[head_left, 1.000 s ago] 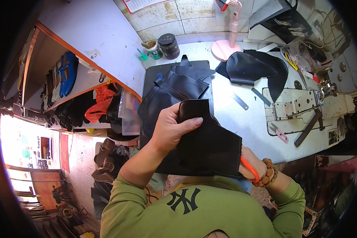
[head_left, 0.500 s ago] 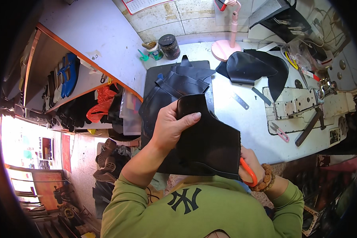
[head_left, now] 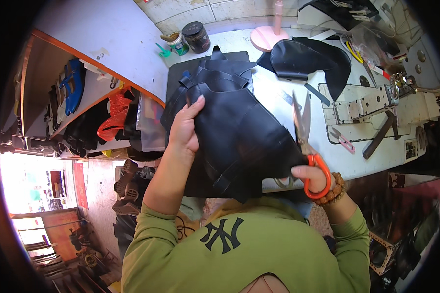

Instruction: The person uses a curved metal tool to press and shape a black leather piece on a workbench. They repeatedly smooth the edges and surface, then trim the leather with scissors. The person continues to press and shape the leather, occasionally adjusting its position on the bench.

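Observation:
A black leather piece (head_left: 244, 129), with strap-like parts and stitching, is spread across the front of the table between my hands. My left hand (head_left: 183, 132) grips its left edge, thumb on top. At its lower right corner, my right hand (head_left: 320, 179) holds scissors (head_left: 305, 132) with orange handles, thumb against the leather. The scissor blades point away from me, slightly apart, and stand beside the leather's right edge. More black leather straps (head_left: 217, 68) lie at the far end on a dark mat (head_left: 177, 73).
Folded black leather (head_left: 310, 61) lies at the back right, near a pink lamp base (head_left: 269, 38). A sewing machine (head_left: 359, 105), a hammer (head_left: 381, 134) and pink thread snips (head_left: 344, 141) occupy the right side. Two jars (head_left: 195, 38) stand behind the mat. Shelves with blue shoes (head_left: 73, 88) are left.
The leather has been turned and laid down flatter, showing its strapped side. My right hand has brought the scissors from behind the leather into full view, blades upward.

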{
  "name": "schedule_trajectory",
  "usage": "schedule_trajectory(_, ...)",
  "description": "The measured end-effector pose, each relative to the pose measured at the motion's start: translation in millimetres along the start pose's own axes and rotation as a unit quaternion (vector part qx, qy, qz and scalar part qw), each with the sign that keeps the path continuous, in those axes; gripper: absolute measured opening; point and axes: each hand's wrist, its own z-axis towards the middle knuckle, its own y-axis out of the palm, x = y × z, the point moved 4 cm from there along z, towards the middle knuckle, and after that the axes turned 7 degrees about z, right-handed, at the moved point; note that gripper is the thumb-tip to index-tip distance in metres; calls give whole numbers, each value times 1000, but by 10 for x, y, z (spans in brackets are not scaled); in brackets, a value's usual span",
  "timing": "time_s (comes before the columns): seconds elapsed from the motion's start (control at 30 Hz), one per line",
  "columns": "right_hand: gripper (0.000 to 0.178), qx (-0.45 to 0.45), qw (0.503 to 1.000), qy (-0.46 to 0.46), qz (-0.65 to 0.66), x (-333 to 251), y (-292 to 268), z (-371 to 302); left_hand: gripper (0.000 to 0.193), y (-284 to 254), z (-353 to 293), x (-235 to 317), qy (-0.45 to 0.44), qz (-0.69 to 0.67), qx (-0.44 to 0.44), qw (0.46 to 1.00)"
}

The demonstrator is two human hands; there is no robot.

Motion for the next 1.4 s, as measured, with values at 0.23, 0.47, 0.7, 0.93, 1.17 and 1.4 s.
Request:
schedule_trajectory(0.23, 47, 221, 950, -116, 189, -26, -145, 341, 35, -348, -137, -168, 89, 25, 125, 988)
schedule_trajectory(0.47, 48, 118, 981, -59, 142, -157, -71, 560, 70, -46, -677, -116, 388, 390, 258, 794)
schedule_trajectory(0.7, 49, 77, 992, -100, 15, -438, 311, 720, 72, 895, -511, 193, 386, 708, -77, 586)
schedule_trajectory(0.93, 34, 110, 977, -101, 155, -311, 200, 562, 23, 992, -249, 292, 151, 561, -173, 795)
schedule_trajectory(1.17, 43, 70, 997, 36, -26, 162, 242, 45, 15, 803, -419, 437, 214, 423, -92, 876)
schedule_trajectory(1.4, 47, 9, 975, 82, -207, 264, 334, -127, 15, 824, -525, 419, 244, 420, -89, 869)
